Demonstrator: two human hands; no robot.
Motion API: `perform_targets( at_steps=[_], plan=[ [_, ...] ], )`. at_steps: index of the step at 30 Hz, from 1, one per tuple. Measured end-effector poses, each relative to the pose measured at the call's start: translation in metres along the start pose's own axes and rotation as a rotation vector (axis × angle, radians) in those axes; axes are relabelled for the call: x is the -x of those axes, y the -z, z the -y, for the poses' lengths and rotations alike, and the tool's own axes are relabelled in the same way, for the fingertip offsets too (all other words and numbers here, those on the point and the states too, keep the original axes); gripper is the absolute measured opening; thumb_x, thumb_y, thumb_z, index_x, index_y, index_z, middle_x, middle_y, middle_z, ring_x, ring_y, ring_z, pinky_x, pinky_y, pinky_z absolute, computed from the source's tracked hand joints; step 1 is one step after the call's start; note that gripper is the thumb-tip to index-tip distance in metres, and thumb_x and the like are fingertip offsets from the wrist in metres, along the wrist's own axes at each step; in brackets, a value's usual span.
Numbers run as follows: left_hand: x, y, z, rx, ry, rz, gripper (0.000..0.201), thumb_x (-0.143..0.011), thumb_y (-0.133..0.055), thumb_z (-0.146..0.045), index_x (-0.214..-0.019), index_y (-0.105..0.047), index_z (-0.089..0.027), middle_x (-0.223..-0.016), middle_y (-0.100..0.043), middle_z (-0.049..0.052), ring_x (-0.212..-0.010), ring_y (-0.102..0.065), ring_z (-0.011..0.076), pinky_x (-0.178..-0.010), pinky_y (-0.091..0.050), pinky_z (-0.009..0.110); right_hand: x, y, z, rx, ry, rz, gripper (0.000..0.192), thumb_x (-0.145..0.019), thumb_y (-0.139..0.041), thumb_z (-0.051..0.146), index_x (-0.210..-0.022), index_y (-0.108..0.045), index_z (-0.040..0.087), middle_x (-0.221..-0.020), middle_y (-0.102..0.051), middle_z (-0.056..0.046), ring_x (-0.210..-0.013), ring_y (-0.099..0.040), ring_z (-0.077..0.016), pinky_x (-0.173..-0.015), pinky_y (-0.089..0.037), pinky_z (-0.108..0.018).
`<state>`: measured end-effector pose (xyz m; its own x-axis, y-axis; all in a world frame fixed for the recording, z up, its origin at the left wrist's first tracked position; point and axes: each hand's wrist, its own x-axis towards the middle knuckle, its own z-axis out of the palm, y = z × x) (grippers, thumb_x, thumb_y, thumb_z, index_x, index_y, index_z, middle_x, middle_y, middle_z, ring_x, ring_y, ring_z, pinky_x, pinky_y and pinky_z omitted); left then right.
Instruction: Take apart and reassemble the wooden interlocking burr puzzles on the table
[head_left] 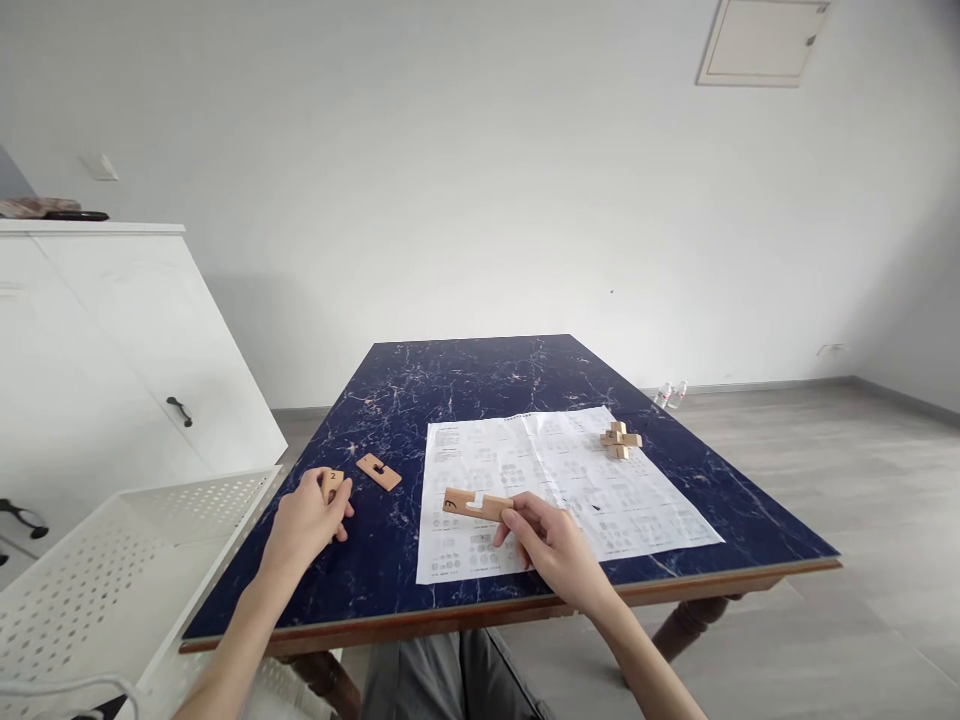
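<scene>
Between the thumb and fingers of my right hand (553,548) is a notched wooden puzzle piece (459,499) marked 3, held above the printed sheet (487,455). My left hand (311,518) grips another wooden puzzle piece (331,482), marked 2, over the left side of the table; fingers cover much of it. A third flat piece (379,471) with a cut-out lies on the table just right of my left hand. An assembled wooden burr puzzle (619,440) rests at the sheet's right edge.
The dark blue marbled table (480,370) has a wooden edge at my lap. To the left stand a white cabinet (112,330) and a white perforated basket (97,560). Two clear bottles (670,395) are on the floor beyond the table's right side.
</scene>
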<state>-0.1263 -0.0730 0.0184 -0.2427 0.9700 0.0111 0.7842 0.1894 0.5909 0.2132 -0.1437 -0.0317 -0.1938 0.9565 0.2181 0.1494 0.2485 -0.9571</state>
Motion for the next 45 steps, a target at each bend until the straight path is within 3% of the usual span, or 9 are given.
perform_targets(
  at_steps=[6, 13, 16, 19, 22, 25, 27, 32, 45],
  plan=[
    [-0.003, -0.001, -0.013, -0.109, 0.052, -0.007, 0.082, -0.099, -0.048, -0.051, -0.158, -0.028, 0.003, -0.062, -0.075, 0.006, -0.061, -0.078, 0.0327, -0.073, -0.062, 0.041, 0.000, -0.001, -0.001, 0.006, -0.016, 0.019, 0.041, -0.108, -0.050, 0.061, -0.095, -0.059, 0.023, -0.090, -0.080, -0.006, -0.057, -0.057, -0.0164, -0.060, -0.048, -0.031],
    [0.004, -0.001, -0.023, -0.164, -0.022, -0.016, 0.069, -0.102, -0.040, -0.045, -0.156, -0.038, -0.001, -0.103, -0.079, 0.018, -0.060, -0.076, 0.0260, -0.065, -0.061, 0.037, 0.000, -0.002, 0.002, -0.008, -0.002, 0.031, 0.043, -0.108, -0.049, 0.063, -0.095, -0.060, 0.024, -0.089, -0.080, -0.007, -0.057, -0.059, -0.0170, -0.059, -0.049, -0.031],
    [0.012, -0.005, -0.029, -0.198, -0.082, -0.085, 0.057, -0.101, -0.041, -0.040, -0.145, -0.051, -0.005, -0.117, -0.074, 0.023, -0.077, -0.078, 0.0298, -0.070, -0.060, 0.040, 0.000, -0.001, 0.002, -0.015, -0.004, 0.032, 0.042, -0.109, -0.049, 0.062, -0.097, -0.060, 0.023, -0.090, -0.080, -0.007, -0.057, -0.058, -0.0167, -0.059, -0.049, -0.031],
    [0.029, -0.014, -0.039, -0.191, -0.268, -0.128, 0.040, -0.104, -0.042, -0.040, -0.133, -0.062, -0.020, -0.120, -0.072, 0.013, -0.094, -0.075, 0.0278, -0.084, -0.058, 0.039, -0.001, -0.001, 0.001, -0.034, -0.003, 0.034, 0.041, -0.109, -0.049, 0.062, -0.097, -0.059, 0.023, -0.089, -0.080, -0.007, -0.057, -0.057, -0.0163, -0.059, -0.049, -0.031],
    [0.049, -0.028, -0.050, -0.027, -0.753, -0.093, 0.034, -0.108, -0.045, -0.045, -0.124, -0.066, -0.024, -0.118, -0.072, 0.009, -0.105, -0.072, 0.0256, -0.098, -0.056, 0.038, -0.001, -0.002, 0.002, -0.036, -0.002, 0.042, 0.041, -0.109, -0.050, 0.062, -0.096, -0.059, 0.024, -0.088, -0.080, -0.006, -0.057, -0.057, -0.0162, -0.059, -0.048, -0.030],
    [0.067, -0.041, -0.061, 0.001, -0.832, 0.026, 0.033, -0.107, -0.054, -0.048, -0.130, -0.065, -0.026, -0.128, -0.072, 0.009, -0.119, -0.069, 0.0284, -0.102, -0.055, 0.039, -0.001, -0.001, 0.002, -0.031, 0.004, 0.061, 0.041, -0.109, -0.049, 0.061, -0.096, -0.060, 0.024, -0.087, -0.080, -0.006, -0.056, -0.057, -0.0166, -0.058, -0.047, -0.030],
    [0.075, -0.047, -0.067, 0.016, -0.799, 0.157, 0.035, -0.107, -0.052, -0.050, -0.127, -0.067, -0.026, -0.124, -0.075, 0.009, -0.115, -0.070, 0.0283, -0.097, -0.056, 0.037, 0.000, -0.001, 0.002, -0.034, 0.013, 0.087, 0.040, -0.110, -0.049, 0.060, -0.096, -0.060, 0.024, -0.087, -0.080, -0.006, -0.056, -0.058, -0.0168, -0.059, -0.047, -0.031],
    [0.080, -0.048, -0.073, 0.137, -0.603, 0.418, 0.043, -0.109, -0.043, -0.054, -0.095, -0.069, -0.022, -0.077, -0.068, 0.001, -0.064, -0.057, 0.0172, -0.059, -0.041, 0.028, -0.001, -0.001, -0.001, -0.055, 0.002, 0.104, 0.042, -0.109, -0.049, 0.062, -0.103, -0.065, 0.024, -0.089, -0.080, -0.006, -0.057, -0.059, -0.0169, -0.058, -0.048, -0.031],
    [0.030, 0.007, 0.011, 0.453, -0.120, 0.131, 0.060, -0.078, -0.071, -0.080, -0.080, -0.060, -0.021, -0.059, -0.035, -0.007, -0.052, -0.036, 0.0128, -0.051, -0.030, 0.025, -0.001, -0.006, 0.004, -0.042, -0.043, 0.074, 0.055, -0.103, -0.050, 0.075, -0.105, -0.065, 0.022, -0.087, -0.079, -0.008, -0.057, -0.058, -0.0160, -0.058, -0.048, -0.030]
  ],
)
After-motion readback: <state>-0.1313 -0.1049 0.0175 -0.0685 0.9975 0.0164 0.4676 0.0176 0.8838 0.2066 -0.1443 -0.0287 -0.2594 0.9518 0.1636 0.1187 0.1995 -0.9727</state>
